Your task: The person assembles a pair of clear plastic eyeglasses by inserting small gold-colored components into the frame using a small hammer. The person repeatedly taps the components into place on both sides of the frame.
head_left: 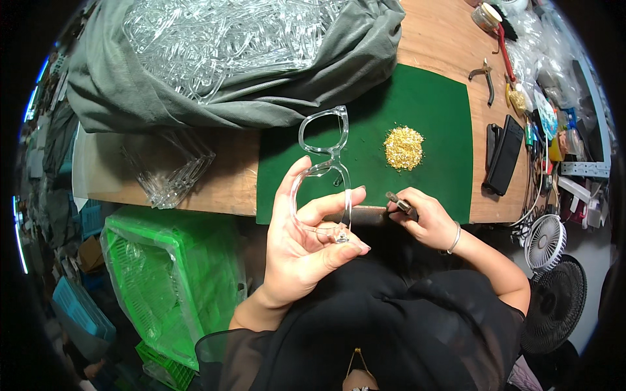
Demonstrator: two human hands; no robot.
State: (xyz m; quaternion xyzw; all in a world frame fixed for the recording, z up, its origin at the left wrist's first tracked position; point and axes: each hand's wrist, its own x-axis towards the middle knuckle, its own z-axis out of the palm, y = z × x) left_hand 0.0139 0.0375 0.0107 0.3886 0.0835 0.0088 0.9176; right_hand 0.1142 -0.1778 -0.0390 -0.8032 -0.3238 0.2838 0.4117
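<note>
A clear plastic eyeglass frame (pixel 335 156) stands on end in my left hand (pixel 290 251), raised over the near edge of the green mat (pixel 443 124). Thumb and fingers pinch its lower corner, and its upper rim points away from me. My right hand (pixel 427 218) is closed around a small metal-tipped hand tool (pixel 400 202) at the mat's near edge; most of the tool is hidden in the fingers, so its exact kind does not show. Beyond that hand, a heap of tiny gold-coloured metal parts (pixel 403 148) lies on the mat.
A grey cloth sack (pixel 228 117) full of clear plastic frames (pixel 228 39) fills the far left. Clear pieces (pixel 173 173) lie at the table's left edge, above a green crate (pixel 140 228). Pliers (pixel 484 78), a black phone-like slab (pixel 506 156) and a white fan (pixel 546 242) are rightward.
</note>
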